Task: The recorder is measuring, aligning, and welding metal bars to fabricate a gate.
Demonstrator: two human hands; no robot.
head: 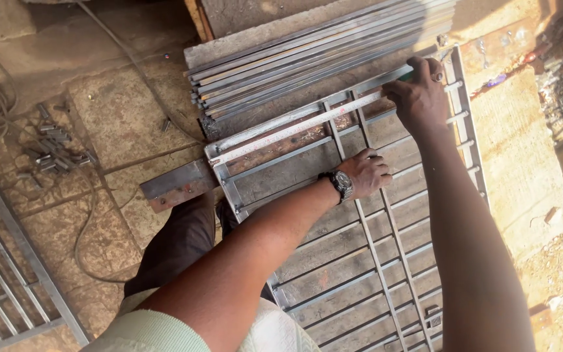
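Meanwhile, right hand (420,98) fingers pinch tape measure (294,128); left hand (367,173) fingers curl on grille (386,261) beside bars (314,55).

No pkgs, labels, signs or screens in view. Nothing boxed, bagged or wrapped on the floor at left, on the bench at centre, or in the clutter at far right. Only marked surface: the tape measure (294,128), a long narrow pale strip w/ fine dark gradations & some red marks, lying diagonally across the far part of the metal grille (366,261), running from near-left up to far-right. Wristwatch (342,184) at centre has a dark round face w/ metal bezel; dial too small to tell if it's a screen.
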